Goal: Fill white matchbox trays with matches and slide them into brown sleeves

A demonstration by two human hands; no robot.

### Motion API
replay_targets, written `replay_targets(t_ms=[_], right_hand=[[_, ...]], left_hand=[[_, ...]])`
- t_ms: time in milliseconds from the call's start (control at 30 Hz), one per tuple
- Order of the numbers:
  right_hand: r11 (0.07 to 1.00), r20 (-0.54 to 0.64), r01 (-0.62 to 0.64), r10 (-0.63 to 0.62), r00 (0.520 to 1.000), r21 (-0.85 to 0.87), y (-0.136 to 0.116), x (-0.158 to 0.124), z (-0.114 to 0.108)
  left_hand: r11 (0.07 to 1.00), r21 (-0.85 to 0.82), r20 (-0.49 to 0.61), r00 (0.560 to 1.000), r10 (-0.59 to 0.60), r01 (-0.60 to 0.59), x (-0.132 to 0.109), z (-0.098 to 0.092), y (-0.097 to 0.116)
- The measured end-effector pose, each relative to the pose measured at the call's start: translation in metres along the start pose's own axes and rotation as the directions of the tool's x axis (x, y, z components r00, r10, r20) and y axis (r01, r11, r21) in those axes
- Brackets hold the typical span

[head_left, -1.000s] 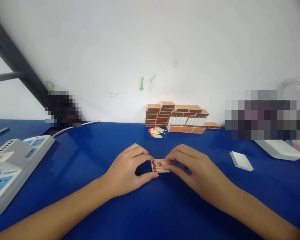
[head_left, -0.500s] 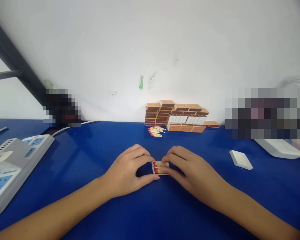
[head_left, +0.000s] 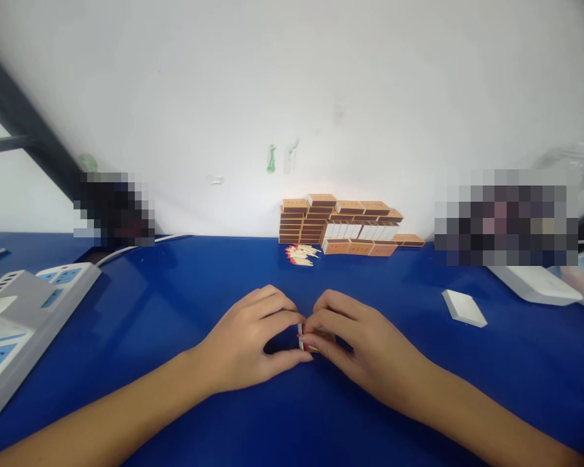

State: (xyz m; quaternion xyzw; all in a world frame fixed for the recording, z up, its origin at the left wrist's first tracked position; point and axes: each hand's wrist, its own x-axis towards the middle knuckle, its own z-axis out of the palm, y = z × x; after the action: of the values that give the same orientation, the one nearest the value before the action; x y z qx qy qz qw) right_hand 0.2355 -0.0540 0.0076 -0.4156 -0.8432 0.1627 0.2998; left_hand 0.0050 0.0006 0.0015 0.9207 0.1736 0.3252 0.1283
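On the blue table a small white matchbox tray (head_left: 300,329) lies between my hands, with red-tipped matches (head_left: 309,348) in it. My left hand (head_left: 250,340) grips the tray's left end, thumb at the near edge and forefinger at the far edge. Over the tray, my right hand (head_left: 353,337) has its thumb and forefinger pinched together at the red heads, with a match tip showing at the fingertips. Its fingers hide most of the tray and the matches. Beyond the hands a loose pile of matches (head_left: 302,254) lies on the table.
Stacked brown matchboxes (head_left: 340,224) stand against the white wall behind the match pile. A white block (head_left: 464,307) lies to the right. At the left sits a grey power strip (head_left: 39,311) with blue sockets, and a white cable (head_left: 141,244) runs behind it.
My right thumb and forefinger have moved left along the tray, from over the match sticks to the heads, and closed together. My left hand keeps its hold. The whole view has shifted slightly.
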Motion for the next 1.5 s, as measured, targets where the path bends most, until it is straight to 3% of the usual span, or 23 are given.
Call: replay_targets(t_ms=[600, 900, 1033, 1233, 1500], right_hand=[[0.992, -0.036, 0.014, -0.019, 0.999, -0.128, 0.006, 0.002, -0.010], [0.975, -0.094, -0.110, 0.093, 0.991, -0.192, 0.008, 0.002, -0.010], [0.973, -0.113, -0.204, 0.192, 0.975, -0.110, 0.008, 0.003, -0.011], [0.890, 0.054, -0.424, 0.421, 0.905, 0.170, 0.002, 0.007, -0.014], [0.839, 0.109, -0.462, 0.451, 0.886, 0.287, 0.001, 0.010, -0.016]], left_hand=[[0.987, -0.085, -0.001, 0.991, -0.134, 0.134, 0.000, -0.002, -0.002], [0.985, -0.085, -0.004, 0.988, -0.152, 0.151, 0.000, -0.003, -0.001], [0.985, -0.070, -0.031, 0.987, -0.159, 0.157, 0.000, -0.003, -0.002], [0.985, -0.064, -0.024, 0.986, -0.162, 0.160, -0.001, -0.003, -0.001], [0.989, -0.050, -0.033, 0.990, -0.138, 0.136, 0.001, -0.003, -0.001]])
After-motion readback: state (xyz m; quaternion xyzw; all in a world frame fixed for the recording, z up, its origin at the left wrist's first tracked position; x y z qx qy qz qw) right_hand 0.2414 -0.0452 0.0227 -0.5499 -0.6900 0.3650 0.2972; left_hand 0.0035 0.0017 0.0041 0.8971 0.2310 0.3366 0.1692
